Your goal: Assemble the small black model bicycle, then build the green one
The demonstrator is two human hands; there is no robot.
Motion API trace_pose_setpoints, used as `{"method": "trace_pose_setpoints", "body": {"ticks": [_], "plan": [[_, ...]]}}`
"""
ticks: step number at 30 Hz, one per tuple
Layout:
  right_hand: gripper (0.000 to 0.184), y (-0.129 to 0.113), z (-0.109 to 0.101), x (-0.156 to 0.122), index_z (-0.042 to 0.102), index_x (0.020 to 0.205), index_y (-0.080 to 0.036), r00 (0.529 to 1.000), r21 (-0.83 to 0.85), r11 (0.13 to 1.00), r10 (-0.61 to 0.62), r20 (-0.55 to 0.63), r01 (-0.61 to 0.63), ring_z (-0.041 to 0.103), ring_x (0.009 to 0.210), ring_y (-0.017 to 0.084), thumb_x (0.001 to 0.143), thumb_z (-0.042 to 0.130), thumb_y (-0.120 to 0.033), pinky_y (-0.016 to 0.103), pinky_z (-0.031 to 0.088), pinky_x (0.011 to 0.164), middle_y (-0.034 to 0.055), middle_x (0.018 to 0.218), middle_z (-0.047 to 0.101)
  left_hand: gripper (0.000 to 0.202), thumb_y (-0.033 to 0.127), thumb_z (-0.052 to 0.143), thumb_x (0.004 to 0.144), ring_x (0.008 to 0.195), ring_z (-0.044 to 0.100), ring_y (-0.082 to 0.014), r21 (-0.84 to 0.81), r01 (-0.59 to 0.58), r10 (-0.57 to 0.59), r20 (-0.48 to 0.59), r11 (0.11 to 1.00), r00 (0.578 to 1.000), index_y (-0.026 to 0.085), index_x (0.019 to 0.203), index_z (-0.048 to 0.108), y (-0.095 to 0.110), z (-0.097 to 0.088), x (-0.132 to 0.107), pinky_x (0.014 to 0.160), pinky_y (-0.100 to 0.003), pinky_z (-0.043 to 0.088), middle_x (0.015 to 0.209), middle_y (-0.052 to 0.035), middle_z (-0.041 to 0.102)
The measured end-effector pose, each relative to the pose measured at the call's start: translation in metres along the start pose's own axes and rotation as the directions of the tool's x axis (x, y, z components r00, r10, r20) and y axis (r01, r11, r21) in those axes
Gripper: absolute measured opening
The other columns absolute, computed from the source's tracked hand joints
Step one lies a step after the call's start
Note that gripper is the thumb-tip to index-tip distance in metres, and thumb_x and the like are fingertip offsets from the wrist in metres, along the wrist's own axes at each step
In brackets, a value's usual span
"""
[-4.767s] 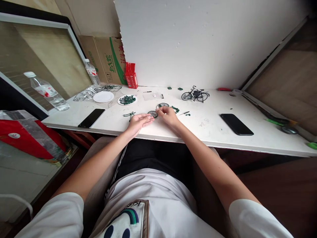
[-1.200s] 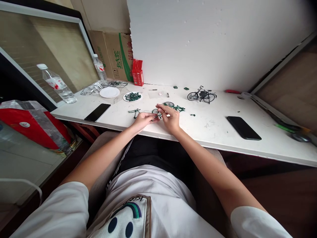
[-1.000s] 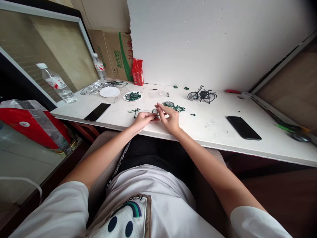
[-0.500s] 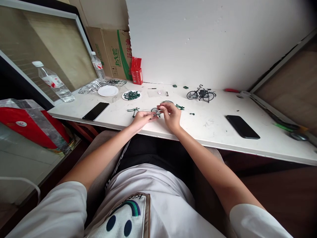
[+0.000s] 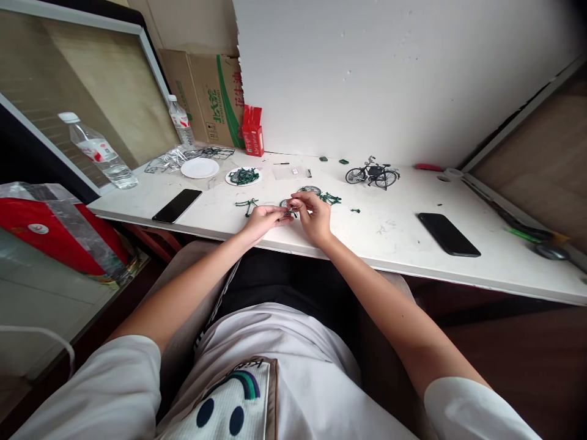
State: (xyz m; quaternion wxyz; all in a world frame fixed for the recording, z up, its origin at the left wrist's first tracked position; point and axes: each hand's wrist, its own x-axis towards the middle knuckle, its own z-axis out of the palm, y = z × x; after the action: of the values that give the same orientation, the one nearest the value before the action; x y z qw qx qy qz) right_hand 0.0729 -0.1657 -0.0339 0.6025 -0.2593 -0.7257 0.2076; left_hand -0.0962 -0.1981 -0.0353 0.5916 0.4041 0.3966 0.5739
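Observation:
My left hand [image 5: 263, 222] is closed, pinching a small dark model bicycle part [image 5: 287, 213] between thumb and fingers above the table's front edge. Close against it, my right hand [image 5: 314, 215] is closed too, its fingertips at the same part; whether they hold a separate piece is too small to tell. Just behind the fingers lies a spoked model wheel [image 5: 312, 189], partly hidden, beside a green frame piece [image 5: 331, 198]. Another thin green frame piece [image 5: 247, 203] rests left of my hands. A black assembled model bicycle [image 5: 372, 173] stands farther back on the right.
On the white table [image 5: 367, 232] lie a black phone [image 5: 177, 206] at left and another phone [image 5: 448, 234] at right. Behind are a white plate [image 5: 200, 167], a plate of green parts [image 5: 244, 176] and a red box [image 5: 253, 131]. A water bottle [image 5: 103, 153] stands at far left.
My right hand has shifted slightly left and down towards my left hand, uncovering more of the wheel and green frame piece behind it. My left hand stays nearly still.

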Motion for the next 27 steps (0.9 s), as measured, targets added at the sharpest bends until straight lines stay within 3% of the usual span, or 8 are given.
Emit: {"method": "trace_pose_setpoints", "body": {"ticks": [27], "plan": [[0.025, 0.0033, 0.0000, -0.0007, 0.073, 0.110, -0.025, 1.000, -0.012, 1.000, -0.018, -0.007, 0.018, 0.079, 0.087, 0.020, 0.105, 0.062, -0.046, 0.033, 0.068, 0.078, 0.0054, 0.101, 0.079, 0.010, 0.011, 0.082, 0.081, 0.094, 0.079, -0.0229, 0.036, -0.008, 0.008, 0.007, 0.999, 1.000, 0.007, 0.090, 0.080, -0.0005, 0.0001, -0.0002, 0.113, -0.048, 0.055, 0.097, -0.0131, 0.081]]}}
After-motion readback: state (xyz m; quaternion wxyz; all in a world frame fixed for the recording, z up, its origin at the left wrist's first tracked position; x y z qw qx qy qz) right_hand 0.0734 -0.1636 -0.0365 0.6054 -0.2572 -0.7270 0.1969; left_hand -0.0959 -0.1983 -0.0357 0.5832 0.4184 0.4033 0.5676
